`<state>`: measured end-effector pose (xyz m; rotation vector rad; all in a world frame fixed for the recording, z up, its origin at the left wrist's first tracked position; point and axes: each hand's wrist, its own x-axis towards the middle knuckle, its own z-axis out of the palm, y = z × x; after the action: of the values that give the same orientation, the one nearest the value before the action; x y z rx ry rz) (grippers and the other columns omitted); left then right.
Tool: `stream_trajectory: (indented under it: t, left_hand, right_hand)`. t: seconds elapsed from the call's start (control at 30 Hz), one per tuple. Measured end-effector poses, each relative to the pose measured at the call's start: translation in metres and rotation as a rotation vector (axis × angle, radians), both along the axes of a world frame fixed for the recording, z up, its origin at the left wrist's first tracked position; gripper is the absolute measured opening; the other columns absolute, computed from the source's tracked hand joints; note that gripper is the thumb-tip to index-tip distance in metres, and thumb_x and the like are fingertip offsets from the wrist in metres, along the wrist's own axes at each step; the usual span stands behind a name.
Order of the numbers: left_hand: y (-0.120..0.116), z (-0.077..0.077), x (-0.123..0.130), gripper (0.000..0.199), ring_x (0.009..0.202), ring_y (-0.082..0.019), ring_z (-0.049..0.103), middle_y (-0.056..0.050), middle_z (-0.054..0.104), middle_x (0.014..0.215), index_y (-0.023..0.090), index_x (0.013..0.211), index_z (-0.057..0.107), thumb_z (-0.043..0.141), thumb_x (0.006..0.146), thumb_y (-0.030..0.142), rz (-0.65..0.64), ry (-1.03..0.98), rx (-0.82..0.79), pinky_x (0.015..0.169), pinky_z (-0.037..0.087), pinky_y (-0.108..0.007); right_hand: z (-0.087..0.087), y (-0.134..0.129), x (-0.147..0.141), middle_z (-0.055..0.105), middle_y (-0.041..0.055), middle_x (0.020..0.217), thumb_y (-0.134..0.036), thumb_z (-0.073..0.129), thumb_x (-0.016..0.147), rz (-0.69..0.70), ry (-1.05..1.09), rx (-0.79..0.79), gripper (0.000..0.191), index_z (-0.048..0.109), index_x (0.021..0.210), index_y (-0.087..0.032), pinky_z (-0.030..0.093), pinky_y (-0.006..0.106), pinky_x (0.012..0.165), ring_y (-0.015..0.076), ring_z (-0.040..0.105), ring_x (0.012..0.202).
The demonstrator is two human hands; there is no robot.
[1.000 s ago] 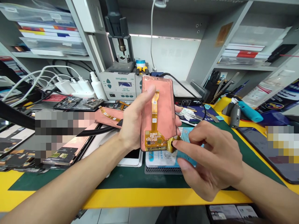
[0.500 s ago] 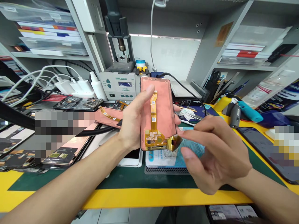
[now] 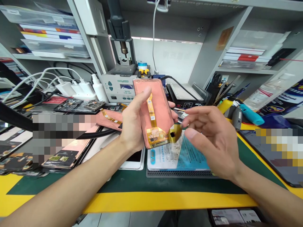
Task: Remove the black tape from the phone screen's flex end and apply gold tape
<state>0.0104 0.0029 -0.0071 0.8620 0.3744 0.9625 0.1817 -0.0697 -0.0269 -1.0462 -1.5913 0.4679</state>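
Note:
My left hand [image 3: 133,127] is wrapped round a phone display panel [image 3: 160,102], its thumb on the copper-coloured back and fingertips showing past the right edge. The panel stands tilted, back side toward me. Down its back runs an orange flex cable [image 3: 151,110], ending in a gold circuit section [image 3: 157,136] at the bottom. A gold flap [image 3: 175,133] with a small dark square sticks out from the lower right corner. Close beside that flap is my right hand [image 3: 213,142], fingers loosely curled and the thumb apart from them. I cannot tell whether a fingertip touches the flap.
Below the panel lies a blue-and-white packet [image 3: 163,157] on a dark perforated pad [image 3: 180,173]. Several dismantled phone parts [image 3: 62,157] cover the left side. A soldering station [image 3: 119,88] stands behind, with a dark screen [image 3: 267,157] at the right.
The panel has shifted left and tilted, its top leaning left. My right hand has turned, its fingers now more curled beside the gold flap.

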Motion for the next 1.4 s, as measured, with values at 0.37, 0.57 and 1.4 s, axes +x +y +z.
stream_trajectory:
  t: [0.37, 0.57, 1.4]
  left_hand:
    - [0.002, 0.000, 0.001, 0.047, 0.072, -0.030, 0.076, -0.009, 0.072, 0.069, 0.015, 0.105, 0.072, 0.057, 0.085, 0.054, 0.098, -0.029, -0.050, 0.065, 0.062, -0.039]
    - [0.003, -0.004, 0.002, 0.045, 0.073, -0.030, 0.076, -0.010, 0.073, 0.069, 0.014, 0.101, 0.073, 0.063, 0.082, 0.054, 0.107, -0.039, -0.037, 0.068, 0.062, -0.039]
    - [0.003, -0.003, -0.001, 0.037, 0.076, -0.029, 0.076, -0.009, 0.074, 0.075, 0.015, 0.098, 0.071, 0.058, 0.087, 0.048, 0.084, -0.103, -0.043, 0.065, 0.062, -0.037]
  right_hand:
    - [0.011, 0.010, 0.002, 0.058, -0.0055, 0.068, -0.021, 0.077, 0.077, 0.258, 0.439, -0.545, 0.037, 0.062, 0.111, -0.018, 0.032, 0.019, 0.038, 0.0078, 0.048, 0.046]
    - [0.015, 0.012, 0.003, 0.053, -0.0059, 0.058, -0.022, 0.076, 0.074, 0.249, 0.508, -0.625, 0.025, 0.065, 0.097, -0.017, 0.030, 0.020, 0.038, 0.0083, 0.043, 0.043]
    - [0.014, 0.012, 0.004, 0.046, -0.0047, 0.050, -0.036, 0.081, 0.074, 0.171, 0.393, -0.665, 0.027, 0.062, 0.068, -0.018, 0.026, 0.020, 0.041, 0.0071, 0.038, 0.045]
